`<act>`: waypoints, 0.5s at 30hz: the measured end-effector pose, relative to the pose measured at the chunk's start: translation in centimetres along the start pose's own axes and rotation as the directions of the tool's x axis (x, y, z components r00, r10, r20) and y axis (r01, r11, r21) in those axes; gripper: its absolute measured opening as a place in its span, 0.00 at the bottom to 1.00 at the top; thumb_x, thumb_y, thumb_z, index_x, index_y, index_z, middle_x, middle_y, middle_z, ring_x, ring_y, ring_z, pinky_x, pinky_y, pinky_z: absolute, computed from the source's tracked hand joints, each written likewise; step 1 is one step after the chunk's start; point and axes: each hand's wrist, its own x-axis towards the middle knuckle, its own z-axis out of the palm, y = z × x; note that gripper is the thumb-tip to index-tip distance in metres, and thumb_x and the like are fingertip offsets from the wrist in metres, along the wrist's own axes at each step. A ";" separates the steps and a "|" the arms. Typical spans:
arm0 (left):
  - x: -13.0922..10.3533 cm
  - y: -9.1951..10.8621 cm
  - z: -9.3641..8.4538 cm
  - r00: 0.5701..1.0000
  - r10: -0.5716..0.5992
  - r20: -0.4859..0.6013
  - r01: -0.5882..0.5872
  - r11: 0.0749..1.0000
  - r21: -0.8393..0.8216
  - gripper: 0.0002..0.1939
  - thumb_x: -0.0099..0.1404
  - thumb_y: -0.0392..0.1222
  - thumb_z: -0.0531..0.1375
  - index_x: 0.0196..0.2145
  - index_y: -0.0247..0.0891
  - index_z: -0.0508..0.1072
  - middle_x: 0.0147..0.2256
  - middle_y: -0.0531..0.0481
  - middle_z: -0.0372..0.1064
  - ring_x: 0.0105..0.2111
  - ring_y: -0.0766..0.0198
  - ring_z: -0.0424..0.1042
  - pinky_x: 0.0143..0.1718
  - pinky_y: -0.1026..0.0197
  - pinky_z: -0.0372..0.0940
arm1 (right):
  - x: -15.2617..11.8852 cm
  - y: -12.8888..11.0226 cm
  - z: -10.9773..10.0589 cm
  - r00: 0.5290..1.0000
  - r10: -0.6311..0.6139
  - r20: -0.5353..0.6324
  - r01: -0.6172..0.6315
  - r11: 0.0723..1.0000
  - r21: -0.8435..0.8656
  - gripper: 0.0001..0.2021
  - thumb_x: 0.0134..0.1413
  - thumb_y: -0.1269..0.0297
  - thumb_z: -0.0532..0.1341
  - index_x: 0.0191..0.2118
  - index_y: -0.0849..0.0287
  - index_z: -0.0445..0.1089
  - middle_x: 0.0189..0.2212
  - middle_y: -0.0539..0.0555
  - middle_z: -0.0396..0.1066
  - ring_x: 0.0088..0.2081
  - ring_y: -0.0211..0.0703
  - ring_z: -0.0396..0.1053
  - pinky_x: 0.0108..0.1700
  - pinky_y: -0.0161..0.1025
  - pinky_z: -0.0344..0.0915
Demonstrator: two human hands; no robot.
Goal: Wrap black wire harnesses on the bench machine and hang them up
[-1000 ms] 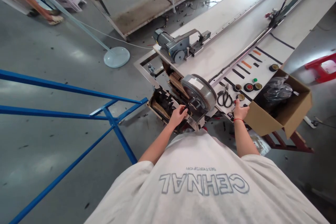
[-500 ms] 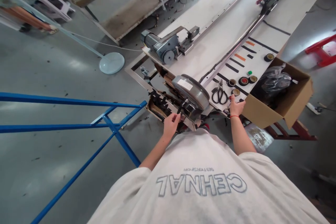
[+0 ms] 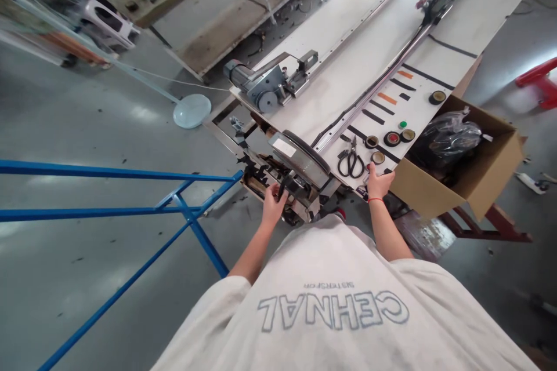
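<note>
Pinches a black strip (image 3: 284,184) between thumb and fingers of the left hand (image 3: 273,204), just below the middle of the frame. Shows only a short length of it, with long axis rising steeply from the fingertips and leaning to the upper right, the upper end up against a dark mechanism (image 3: 300,188). Too dark there to tell where one ends and the other begins. Directly above, a grey wheel (image 3: 300,156) with a white label, tilted, its rim slanting from upper left to lower right.

Has the right hand (image 3: 378,185) well apart from the left, right of centre, thumb and fingers spread at the near edge of a white worktable (image 3: 331,93). Under the thumb, a bit of red, mostly hidden; impossible to tell whether pressed.

Just left of that hand, black-handled scissors (image 3: 350,163), blades toward the top of the frame, loops toward the bottom. Above the thumb, a tape roll (image 3: 378,157); farther up, orange strips (image 3: 387,98) and black strips (image 3: 379,105) on the tabletop, long axes slanting down to the right. Right of the hand, an open cardboard box (image 3: 422,191) with a plastic bag (image 3: 452,136) inside.
</note>
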 end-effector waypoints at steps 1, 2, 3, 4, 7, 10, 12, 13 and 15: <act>0.1 -0.8 0.2 0.997 0.010 0.076 -0.013 0.999 0.046 0.18 0.59 0.55 0.58 0.39 0.37 0.69 0.34 0.47 0.72 0.35 0.61 0.71 0.37 0.62 0.65 | 0.0 0.0 0.0 1.000 -0.004 0.005 0.004 1.000 0.004 0.45 0.48 0.40 0.60 0.62 0.70 0.50 0.60 0.73 0.54 0.61 0.60 0.55 0.62 0.51 0.52; 0.0 -1.7 0.3 0.991 0.011 0.135 -0.024 0.996 0.091 0.17 0.59 0.54 0.58 0.36 0.38 0.70 0.31 0.49 0.71 0.32 0.62 0.71 0.35 0.63 0.64 | 0.1 0.0 0.0 1.000 -0.012 0.008 0.012 1.000 0.008 0.45 0.48 0.41 0.60 0.62 0.70 0.50 0.60 0.73 0.54 0.61 0.60 0.55 0.62 0.51 0.52; -0.2 -2.6 0.4 0.987 0.002 0.160 -0.024 0.990 0.135 0.15 0.59 0.54 0.57 0.33 0.38 0.70 0.27 0.51 0.70 0.29 0.63 0.70 0.33 0.63 0.63 | 0.2 0.1 0.0 1.000 -0.022 0.008 0.022 1.000 0.012 0.44 0.48 0.41 0.60 0.62 0.70 0.50 0.60 0.73 0.54 0.61 0.59 0.55 0.62 0.50 0.52; -0.5 -3.5 0.3 0.989 -0.017 0.148 -0.010 0.984 0.179 0.15 0.60 0.53 0.56 0.30 0.38 0.70 0.24 0.52 0.69 0.26 0.63 0.69 0.31 0.64 0.62 | 0.3 0.1 0.0 0.999 -0.031 0.009 0.031 0.999 0.014 0.44 0.49 0.41 0.60 0.61 0.71 0.50 0.60 0.73 0.55 0.62 0.59 0.55 0.62 0.50 0.52; -2.1 -6.6 -0.6 0.989 -0.111 0.100 0.077 0.953 0.294 0.16 0.60 0.54 0.55 0.24 0.39 0.68 0.19 0.52 0.66 0.23 0.62 0.68 0.26 0.65 0.58 | 0.7 0.4 0.1 0.999 -0.055 0.002 0.054 0.998 0.009 0.43 0.49 0.43 0.60 0.61 0.71 0.49 0.59 0.73 0.55 0.62 0.58 0.54 0.63 0.50 0.51; -4.4 -9.2 -2.5 0.969 -0.221 0.107 0.169 0.916 0.363 0.17 0.61 0.54 0.53 0.23 0.39 0.68 0.18 0.50 0.66 0.22 0.61 0.68 0.23 0.64 0.55 | 1.1 0.6 0.2 0.997 -0.073 0.000 0.073 0.997 0.002 0.43 0.49 0.43 0.60 0.61 0.71 0.49 0.59 0.73 0.55 0.62 0.58 0.55 0.63 0.50 0.50; -5.9 -9.9 -3.9 0.971 -0.231 0.061 0.193 0.909 0.369 0.18 0.62 0.53 0.51 0.24 0.39 0.69 0.18 0.50 0.65 0.21 0.61 0.67 0.23 0.64 0.55 | 1.2 0.6 0.2 0.996 -0.084 -0.004 0.084 0.996 0.006 0.43 0.49 0.43 0.61 0.61 0.71 0.49 0.59 0.73 0.56 0.61 0.57 0.55 0.63 0.50 0.50; -6.5 -9.9 -4.4 0.977 -0.211 0.029 0.187 0.912 0.364 0.18 0.63 0.54 0.50 0.24 0.39 0.68 0.18 0.51 0.65 0.21 0.62 0.66 0.24 0.64 0.55 | 1.2 0.5 0.1 0.996 -0.093 -0.009 0.093 0.996 0.010 0.43 0.49 0.44 0.61 0.61 0.71 0.49 0.59 0.73 0.56 0.61 0.57 0.55 0.63 0.49 0.50; -7.3 -9.4 -5.3 0.989 -0.147 -0.013 0.143 0.932 0.333 0.19 0.63 0.55 0.50 0.25 0.39 0.68 0.18 0.52 0.64 0.21 0.63 0.65 0.24 0.64 0.55 | 1.3 0.3 0.0 0.994 -0.107 -0.023 0.108 0.994 0.016 0.42 0.49 0.45 0.62 0.60 0.72 0.50 0.59 0.73 0.56 0.62 0.56 0.55 0.63 0.47 0.51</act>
